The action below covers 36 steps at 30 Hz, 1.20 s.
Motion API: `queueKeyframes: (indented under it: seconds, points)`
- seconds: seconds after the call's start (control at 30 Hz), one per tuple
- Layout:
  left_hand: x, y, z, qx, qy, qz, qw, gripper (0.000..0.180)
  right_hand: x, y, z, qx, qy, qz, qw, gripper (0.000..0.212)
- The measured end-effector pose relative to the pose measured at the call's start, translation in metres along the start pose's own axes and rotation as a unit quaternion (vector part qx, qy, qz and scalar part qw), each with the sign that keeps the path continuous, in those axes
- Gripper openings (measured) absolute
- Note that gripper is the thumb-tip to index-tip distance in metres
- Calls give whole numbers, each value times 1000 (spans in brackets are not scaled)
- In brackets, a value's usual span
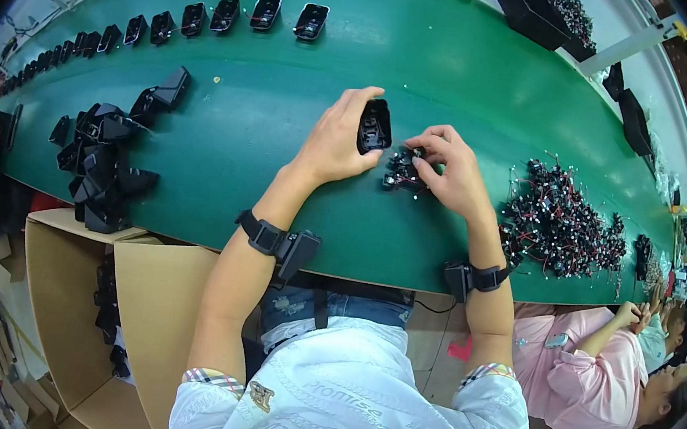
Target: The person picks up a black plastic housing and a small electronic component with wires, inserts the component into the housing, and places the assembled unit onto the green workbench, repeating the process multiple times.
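My left hand [338, 136] is closed round the left side of a black plastic housing [376, 127], its open hollow side facing up. Just right of it, my right hand [448, 169] pinches a small black part with thumb and fingers, above a little cluster of small black wired parts [403, 173] on the green table. Its fingertips hide most of the pinched part, so its exact kind does not show. The housing and the cluster lie close together but apart. A black strapped device [279, 243] is on my left forearm, another [476, 279] on my right.
A large heap of small wired parts [563, 218] lies to the right. Black housings [101, 145] are piled at the left, and a row of housings [228, 15] curves along the far side. An open cardboard box [154, 312] stands below the near edge; co-workers sit at right.
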<state>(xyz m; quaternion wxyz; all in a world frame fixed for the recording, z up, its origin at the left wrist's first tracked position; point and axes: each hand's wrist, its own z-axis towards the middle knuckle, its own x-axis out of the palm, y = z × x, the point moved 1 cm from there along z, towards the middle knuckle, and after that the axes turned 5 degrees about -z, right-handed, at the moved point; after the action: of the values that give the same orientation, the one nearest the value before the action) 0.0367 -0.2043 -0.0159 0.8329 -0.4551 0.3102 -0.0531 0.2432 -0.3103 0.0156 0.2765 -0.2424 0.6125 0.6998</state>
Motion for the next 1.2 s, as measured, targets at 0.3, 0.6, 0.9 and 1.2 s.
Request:
queueKeyframes:
  seconds: [0.3, 0.6, 0.9, 1.2]
  points:
    - [4, -5, 3, 10, 13, -3, 1000, 81, -13, -5, 1, 71, -91, 55, 992, 17]
    - [8, -27, -1, 26, 23, -98, 995, 84, -4, 9, -6, -52, -126, 230, 964, 15]
    - [8, -29, 1, 20, 29, -108, 994, 85, -8, 28, -8, -194, -202, -6, 960, 23]
    - [9, -33, 2, 71, 20, -110, 991, 79, 5, 29, -14, -209, -206, -41, 955, 23]
